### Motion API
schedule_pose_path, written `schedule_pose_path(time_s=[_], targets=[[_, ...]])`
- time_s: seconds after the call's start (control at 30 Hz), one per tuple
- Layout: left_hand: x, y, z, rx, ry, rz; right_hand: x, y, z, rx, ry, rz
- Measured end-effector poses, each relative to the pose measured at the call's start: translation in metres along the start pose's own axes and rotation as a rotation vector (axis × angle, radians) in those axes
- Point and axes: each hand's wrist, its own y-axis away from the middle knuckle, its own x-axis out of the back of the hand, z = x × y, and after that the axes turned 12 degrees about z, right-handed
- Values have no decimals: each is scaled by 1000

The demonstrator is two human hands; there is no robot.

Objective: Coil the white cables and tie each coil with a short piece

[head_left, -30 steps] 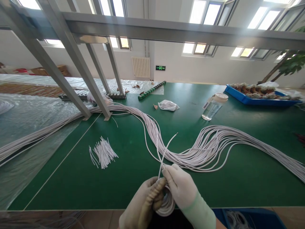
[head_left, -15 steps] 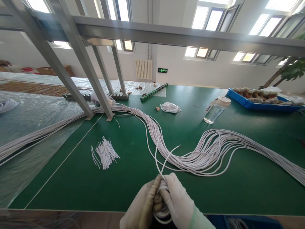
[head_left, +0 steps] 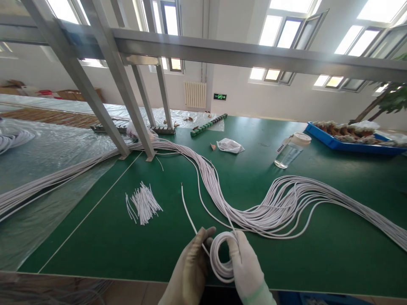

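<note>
Both gloved hands are gripping a small white cable coil [head_left: 222,258] over the near tabletop [head_left: 286,262] edge, right hand [head_left: 246,267] closed on its rim, left hand [head_left: 192,267] pinching the loose tail running away toward the cable bundle [head_left: 254,207].

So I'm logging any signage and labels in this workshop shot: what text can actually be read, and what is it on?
Green exit sign on the far wall: pale marks, too small to read.
Label on the clear bottle: dark print, too blurred to read.
White packet on the green table: no legible text.
White cable coil in the gloved hands: no printing visible.
</note>
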Motion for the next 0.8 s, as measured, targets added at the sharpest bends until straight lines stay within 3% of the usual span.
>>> schedule_pose_path(time_s=[0.13, 0.2, 0.5, 0.7, 0.8], targets=[[-15, 10, 1, 12, -39, -192, -2, -4, 4, -18, -46, -46], [-19, 14, 1, -12, -75, -251, -3, -3, 1, -24, -64, -9], [-3, 9, -8, -244, -315, 41, -12, 0, -5, -101, -86, 123], [-27, 15, -11, -200, -267, -28, -18, -3, -9, -149, -126, 173], [-34, 16, -9, -208, -308, 57, -19, -2, -12, -134, -164, 136]])
